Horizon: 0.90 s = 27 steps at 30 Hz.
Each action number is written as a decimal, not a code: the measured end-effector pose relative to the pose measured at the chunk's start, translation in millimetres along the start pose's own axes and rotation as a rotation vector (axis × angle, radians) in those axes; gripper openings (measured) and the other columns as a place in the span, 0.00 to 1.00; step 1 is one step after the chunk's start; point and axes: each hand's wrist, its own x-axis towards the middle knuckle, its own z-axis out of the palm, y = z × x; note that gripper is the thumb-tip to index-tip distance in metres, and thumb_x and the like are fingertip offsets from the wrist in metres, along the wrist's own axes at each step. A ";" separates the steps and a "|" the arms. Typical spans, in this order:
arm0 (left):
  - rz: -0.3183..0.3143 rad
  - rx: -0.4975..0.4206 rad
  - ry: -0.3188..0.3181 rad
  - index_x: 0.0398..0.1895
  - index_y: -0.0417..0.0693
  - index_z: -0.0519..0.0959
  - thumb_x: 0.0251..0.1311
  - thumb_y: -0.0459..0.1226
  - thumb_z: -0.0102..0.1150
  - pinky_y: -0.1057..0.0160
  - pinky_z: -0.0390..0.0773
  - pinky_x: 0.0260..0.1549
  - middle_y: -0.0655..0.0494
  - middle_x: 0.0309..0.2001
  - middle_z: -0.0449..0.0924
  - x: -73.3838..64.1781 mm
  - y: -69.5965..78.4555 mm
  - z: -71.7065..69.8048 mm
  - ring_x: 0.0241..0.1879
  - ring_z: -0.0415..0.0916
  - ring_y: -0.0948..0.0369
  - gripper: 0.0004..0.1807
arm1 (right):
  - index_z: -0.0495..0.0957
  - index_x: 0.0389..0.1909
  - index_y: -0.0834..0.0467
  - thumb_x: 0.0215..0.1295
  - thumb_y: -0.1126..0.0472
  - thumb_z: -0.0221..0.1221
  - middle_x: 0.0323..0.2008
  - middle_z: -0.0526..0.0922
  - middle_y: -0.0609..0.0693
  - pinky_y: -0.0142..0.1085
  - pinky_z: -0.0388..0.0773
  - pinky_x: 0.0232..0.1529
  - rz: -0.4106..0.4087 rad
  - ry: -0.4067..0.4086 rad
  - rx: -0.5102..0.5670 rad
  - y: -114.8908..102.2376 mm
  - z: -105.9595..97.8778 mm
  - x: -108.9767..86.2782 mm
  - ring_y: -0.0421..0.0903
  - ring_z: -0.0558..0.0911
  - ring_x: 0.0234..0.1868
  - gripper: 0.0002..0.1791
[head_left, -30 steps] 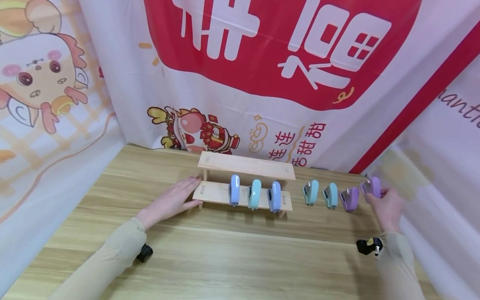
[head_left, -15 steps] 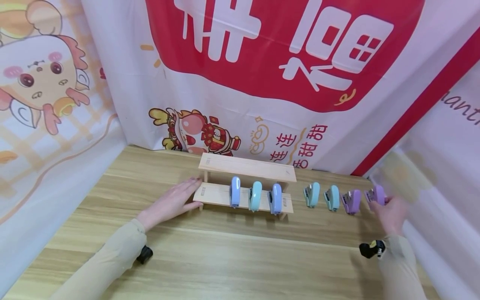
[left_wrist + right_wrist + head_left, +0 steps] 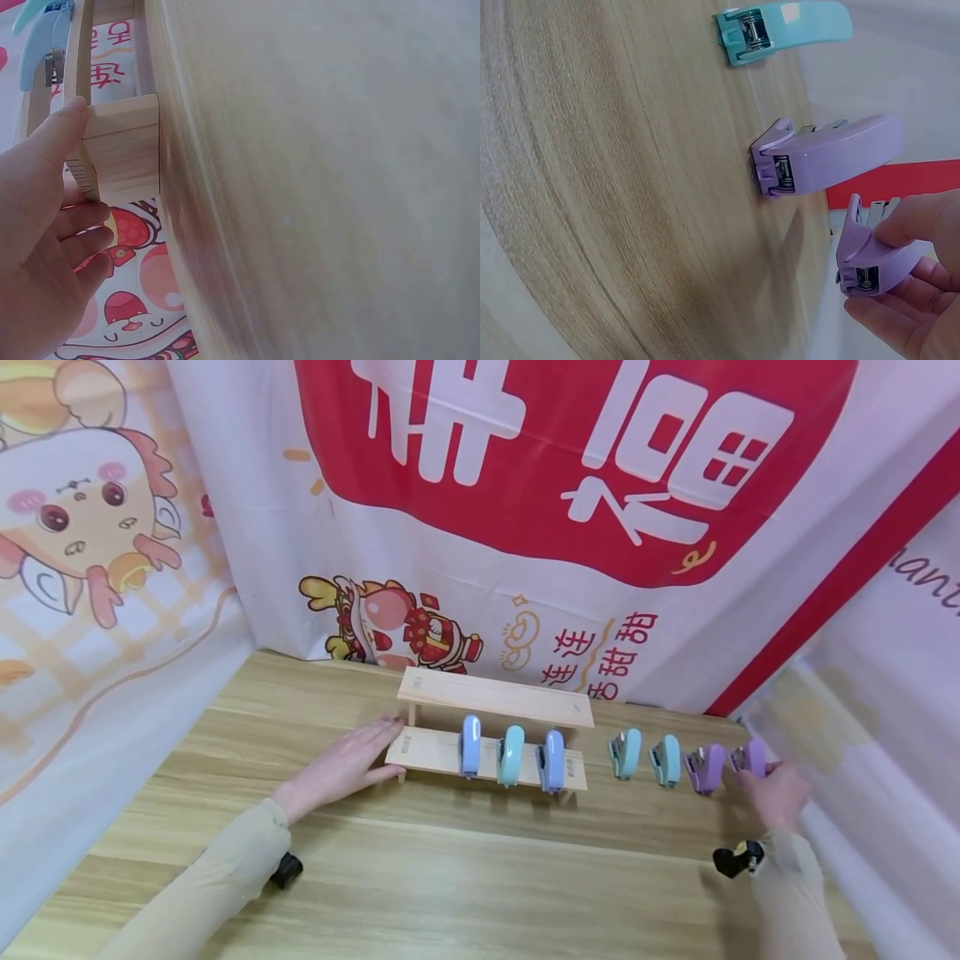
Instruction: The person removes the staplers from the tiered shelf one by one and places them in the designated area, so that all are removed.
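Note:
My right hand (image 3: 780, 793) holds a purple stapler (image 3: 877, 259) between thumb and fingers, at the right end of a row of staplers. Beside it stands another purple stapler (image 3: 705, 768), a small gap away. Two mint-green staplers, one of them the nearer green stapler (image 3: 665, 760), continue the row leftward on the table. My left hand (image 3: 341, 768) grips the left end of a two-step wooden stand (image 3: 427, 750), thumb on its front edge and fingers behind in the left wrist view. On the lower step sit a blue stapler (image 3: 470, 746), a green stapler (image 3: 511, 755) and another blue stapler (image 3: 552, 761).
The stand's upper step (image 3: 495, 695) rises behind the lower one and bears nothing. A printed cloth (image 3: 465, 543) hangs right behind the table (image 3: 480, 877). White cloth walls (image 3: 885, 727) bound the right and left sides, the right one close to my right hand.
My right hand has brought the purple stapler slightly nearer to me, more level with the row. The left hand stays at the stand's end. The head view has shifted a little.

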 end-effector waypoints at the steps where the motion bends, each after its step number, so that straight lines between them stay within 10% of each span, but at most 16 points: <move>1: -0.001 -0.003 -0.001 0.74 0.36 0.60 0.64 0.52 0.62 0.40 0.65 0.72 0.37 0.74 0.61 -0.2 0.1 -0.5 0.73 0.62 0.42 0.43 | 0.77 0.41 0.77 0.56 0.62 0.61 0.36 0.81 0.72 0.41 0.72 0.31 0.006 0.001 -0.003 0.4 0.8 0.3 0.62 0.78 0.37 0.20; 16: 0.007 0.013 -0.001 0.74 0.36 0.60 0.64 0.53 0.61 0.41 0.65 0.72 0.38 0.74 0.61 -0.4 -0.2 -0.3 0.73 0.62 0.43 0.44 | 0.79 0.26 0.71 0.56 0.60 0.65 0.20 0.79 0.58 0.39 0.69 0.28 0.039 -0.017 -0.010 2.0 7.6 -0.4 0.54 0.75 0.29 0.15; 27: 0.009 0.011 0.003 0.74 0.36 0.61 0.64 0.53 0.62 0.41 0.65 0.72 0.38 0.74 0.61 -0.5 -0.2 -0.3 0.73 0.62 0.43 0.43 | 0.78 0.34 0.78 0.56 0.62 0.61 0.26 0.81 0.69 0.39 0.70 0.26 0.021 -0.028 -0.038 8.2 14.6 5.8 0.59 0.77 0.30 0.18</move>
